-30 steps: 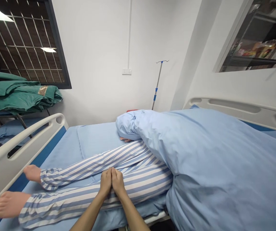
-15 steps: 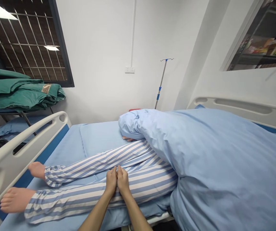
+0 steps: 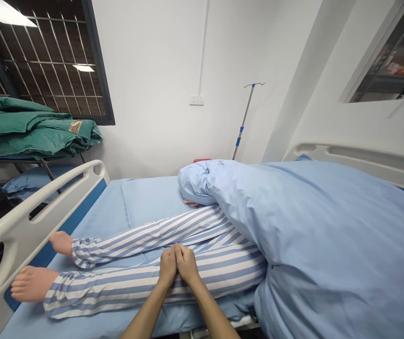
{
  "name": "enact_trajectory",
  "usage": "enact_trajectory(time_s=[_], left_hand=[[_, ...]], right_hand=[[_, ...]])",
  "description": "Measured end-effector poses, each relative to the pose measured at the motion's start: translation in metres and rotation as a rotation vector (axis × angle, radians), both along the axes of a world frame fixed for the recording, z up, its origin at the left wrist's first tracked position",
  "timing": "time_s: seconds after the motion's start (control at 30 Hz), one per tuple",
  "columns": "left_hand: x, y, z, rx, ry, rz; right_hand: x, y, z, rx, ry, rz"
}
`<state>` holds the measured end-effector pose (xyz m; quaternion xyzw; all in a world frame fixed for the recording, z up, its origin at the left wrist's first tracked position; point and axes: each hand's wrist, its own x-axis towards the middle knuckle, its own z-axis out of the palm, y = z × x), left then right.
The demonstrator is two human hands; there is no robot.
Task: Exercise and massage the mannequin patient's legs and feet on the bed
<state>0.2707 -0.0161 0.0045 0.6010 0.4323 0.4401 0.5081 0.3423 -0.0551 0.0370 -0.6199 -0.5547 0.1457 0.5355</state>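
My left hand (image 3: 168, 266) and my right hand (image 3: 186, 262) are closed into fists, side by side, with their thumb sides touching. They are over the near leg of blue-and-white striped trousers (image 3: 124, 287), around knee height. No cloth looks pulled up into the fists; whether they press on the leg I cannot tell. The trousers are on a figure lying on the bed, whose bare feet (image 3: 34, 284) point left. A light blue quilt (image 3: 304, 221), folded back to the right, covers the upper body. Fingers of the figure's hand (image 3: 192, 203) show under its edge.
The bed has a light blue sheet (image 3: 152, 190) and a white footboard (image 3: 53, 193) at left. Another bed panel (image 3: 374, 157) stands at right. Behind are an IV pole (image 3: 244, 122) and a wall socket (image 3: 196, 100). Green folded covers (image 3: 39, 132) lie on a rack below a barred window.
The view has shifted slightly, so the scene sits a little further right. My fists stay together over the near leg, now pressed more closely side by side.
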Motion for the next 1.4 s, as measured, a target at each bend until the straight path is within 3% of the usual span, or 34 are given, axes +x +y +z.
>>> enact_trajectory(time_s=[0.13,0.23,0.43,0.5,0.57,0.73,0.83,1.13,1.4], left_hand=[[0.000,-0.001,-0.001,-0.007,0.020,0.003],[0.006,-0.003,0.007,-0.023,0.006,-0.018],[0.039,-0.018,0.062,-0.012,-0.134,-0.066],[0.047,-0.022,0.072,0.011,-0.158,-0.083],[0.049,-0.024,0.068,0.022,-0.145,-0.046],[0.037,-0.020,0.020,-0.061,-0.035,0.087],[0.032,-0.019,0.004,-0.012,0.016,0.079],[0.032,-0.027,0.009,0.101,0.199,0.021],[0.031,-0.027,0.010,0.082,0.161,0.008]], right_hand=[[-0.003,-0.001,-0.027,-0.014,0.028,-0.040],[0.000,-0.001,-0.029,0.002,0.112,-0.065],[0.016,0.002,-0.026,0.070,0.374,-0.128],[0.019,0.003,-0.029,0.093,0.418,-0.107],[0.020,0.004,-0.031,0.098,0.453,-0.130],[0.017,0.005,-0.030,0.056,0.444,-0.213],[0.015,0.005,-0.027,0.056,0.408,-0.207],[0.028,-0.011,-0.009,0.004,0.126,-0.118],[0.022,-0.020,-0.031,0.029,0.118,-0.123]])
